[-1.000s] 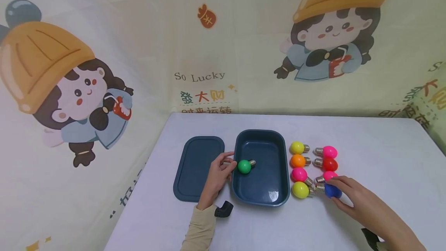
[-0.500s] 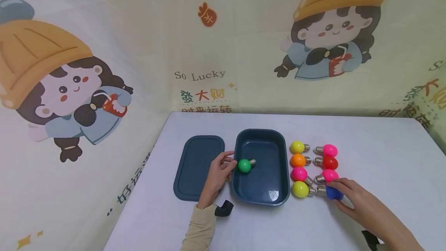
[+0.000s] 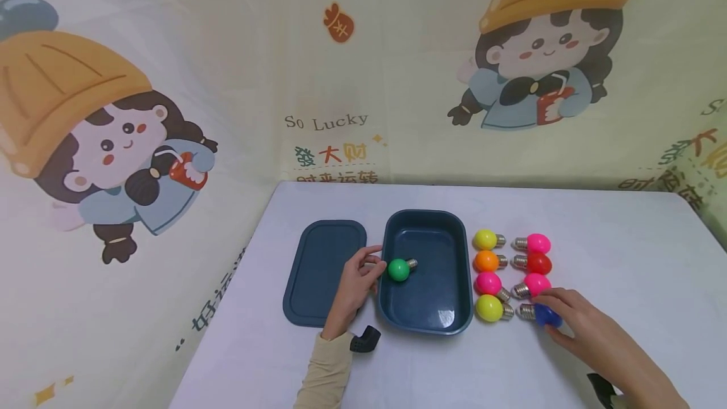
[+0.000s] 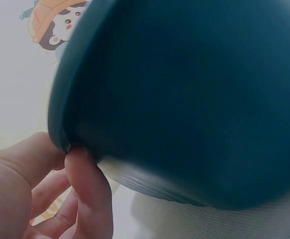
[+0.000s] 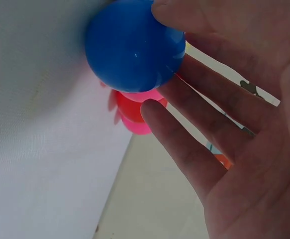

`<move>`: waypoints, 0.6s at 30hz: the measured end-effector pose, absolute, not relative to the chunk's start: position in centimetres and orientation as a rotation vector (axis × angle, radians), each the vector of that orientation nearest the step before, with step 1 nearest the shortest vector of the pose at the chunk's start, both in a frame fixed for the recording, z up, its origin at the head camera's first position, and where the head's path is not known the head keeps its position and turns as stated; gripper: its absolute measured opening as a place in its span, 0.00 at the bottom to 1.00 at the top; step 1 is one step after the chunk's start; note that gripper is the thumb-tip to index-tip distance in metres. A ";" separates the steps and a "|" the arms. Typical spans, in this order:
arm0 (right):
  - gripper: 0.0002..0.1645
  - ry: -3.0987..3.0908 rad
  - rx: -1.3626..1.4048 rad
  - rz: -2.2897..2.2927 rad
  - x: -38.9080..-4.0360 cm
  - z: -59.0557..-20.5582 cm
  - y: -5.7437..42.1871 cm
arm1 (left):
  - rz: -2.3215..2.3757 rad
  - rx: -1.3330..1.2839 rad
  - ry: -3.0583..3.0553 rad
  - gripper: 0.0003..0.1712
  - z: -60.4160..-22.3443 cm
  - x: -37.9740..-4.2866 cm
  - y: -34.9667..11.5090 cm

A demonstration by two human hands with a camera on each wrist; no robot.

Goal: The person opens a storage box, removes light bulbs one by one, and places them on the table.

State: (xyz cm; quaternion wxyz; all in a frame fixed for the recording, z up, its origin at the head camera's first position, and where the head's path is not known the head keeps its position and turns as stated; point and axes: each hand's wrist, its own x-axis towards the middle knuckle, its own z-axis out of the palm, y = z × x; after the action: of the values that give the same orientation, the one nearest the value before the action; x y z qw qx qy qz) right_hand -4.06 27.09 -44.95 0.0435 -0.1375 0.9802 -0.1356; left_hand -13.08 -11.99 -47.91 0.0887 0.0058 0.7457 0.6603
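At the left side of a dark blue plastic box (image 3: 427,308), my left hand (image 3: 354,284) pinches the rim between thumb and finger; the left wrist view shows this grip close up on the box wall (image 4: 184,99). A green light bulb (image 3: 399,270) lies inside the box. My right hand (image 3: 582,320) holds a blue light bulb (image 3: 548,315) by its round globe, thumb on one side and fingertips on the other. Its metal base points left. In the right wrist view the blue globe (image 5: 135,47) sits low by the white tabletop.
Several bulbs lie in two columns right of the box: yellow (image 3: 485,239), orange (image 3: 486,261), pink (image 3: 488,283) and another yellow (image 3: 489,308) at left; pink (image 3: 538,243), red (image 3: 539,264) and pink (image 3: 536,284) at right. A flat dark blue lid (image 3: 318,270) lies left of the box.
The blue bulb has shifted slightly to the right in my right hand, its base drawing away from the nearest yellow bulb. My left hand and the box stay put.
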 end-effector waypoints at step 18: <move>0.33 3.038 -0.573 -0.509 -4.9 -42.9 24.9 | 1.963 0.052 2.247 0.24 -47.3 -12.7 -11.9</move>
State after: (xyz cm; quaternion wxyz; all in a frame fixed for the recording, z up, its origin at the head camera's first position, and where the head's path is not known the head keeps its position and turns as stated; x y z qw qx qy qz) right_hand -4.86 24.87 -42.94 0.0042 -0.1828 0.9696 -0.1625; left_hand -12.67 -11.92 -47.26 0.0786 0.0172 0.7507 0.6557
